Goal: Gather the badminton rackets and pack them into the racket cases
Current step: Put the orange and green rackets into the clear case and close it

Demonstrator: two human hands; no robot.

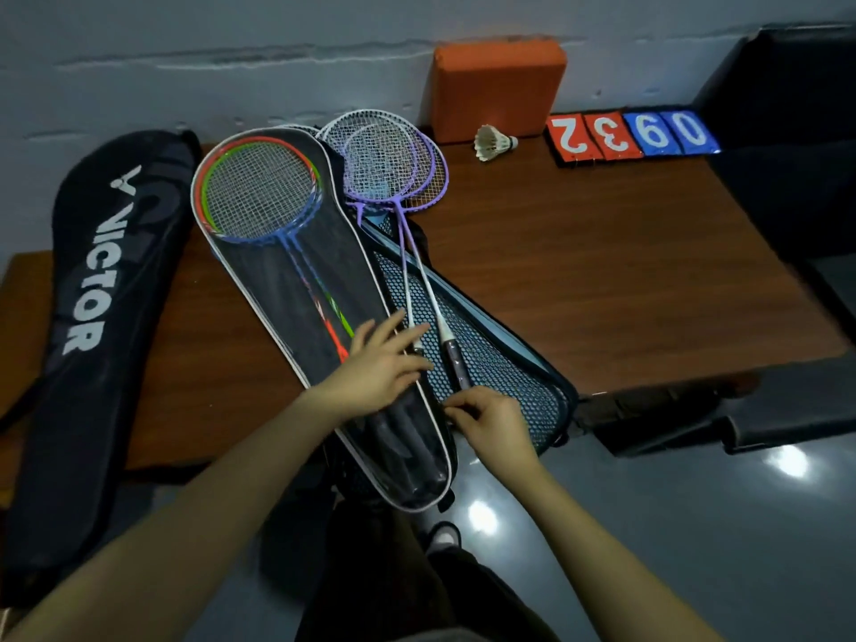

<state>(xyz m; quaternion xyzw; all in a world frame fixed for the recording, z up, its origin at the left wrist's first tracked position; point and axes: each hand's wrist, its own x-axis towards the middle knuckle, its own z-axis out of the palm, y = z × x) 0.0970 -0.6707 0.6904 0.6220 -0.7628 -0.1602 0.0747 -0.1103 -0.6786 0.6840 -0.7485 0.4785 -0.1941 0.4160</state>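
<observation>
While two rackets lie zipped behind clear plastic and two more wait on the mesh, the scene reads as follows.

Clear-front case (278,289): lies slantwise across the middle of the frame, white-piped, its handle end hanging over the near edge of the tabletop (602,280).
Orange and green rackets (259,192): inside that case, heads at upper left, shafts running down toward the centre, dark handles visible at the lower end.
Purple rackets (389,164): two, heads overlapping just right of the case's head, shafts slanting down to the centre; their handles lie on the mesh.
Blue mesh case (509,363): open, partly under the clear-front case, showing at centre right.
Left hand (384,368): its grip is loose, fingers spread and nearly straight, resting on the lower part of the clear-front case and reaching over one purple racket's handle.
Right hand (491,419): its grip is a pinch, fingers curled at the white edge of the clear-front case; whether it has a zip pull I cannot tell.
Black Victor bag (92,317): closed, along the left of the frame.
Shuttlecock (493,142): on its side, upper centre right.
Orange block (498,85): against the wall, behind the shuttlecock.
Score cards (632,134): red 2 and 3, blue 9 and 0, upper right.
</observation>
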